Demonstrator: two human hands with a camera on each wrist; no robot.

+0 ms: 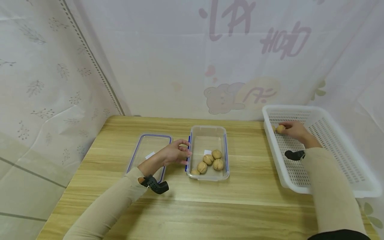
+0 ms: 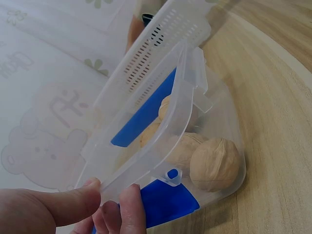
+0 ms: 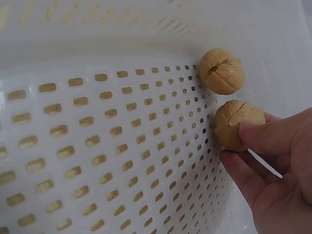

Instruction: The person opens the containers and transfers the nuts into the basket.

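Note:
My right hand (image 1: 295,130) is inside the white plastic basket (image 1: 274,155), pinching a walnut (image 3: 231,124) between thumb and fingers. A second walnut (image 3: 222,71) lies beside it, against the basket's far corner. To the left, my left hand (image 1: 175,153) holds the side of a clear food container (image 1: 207,131), thumb at the rim and fingers by the blue latch (image 2: 168,202). Several walnuts (image 1: 218,164) rest in the near part of this container, around a small white label (image 1: 207,152).
A clear lid with a blue seal (image 1: 142,146) lies on the wooden table (image 1: 240,216) left of the container, partly under my left forearm. Behind the table hangs a printed white curtain (image 1: 168,66). The basket's high slotted walls surround my right hand.

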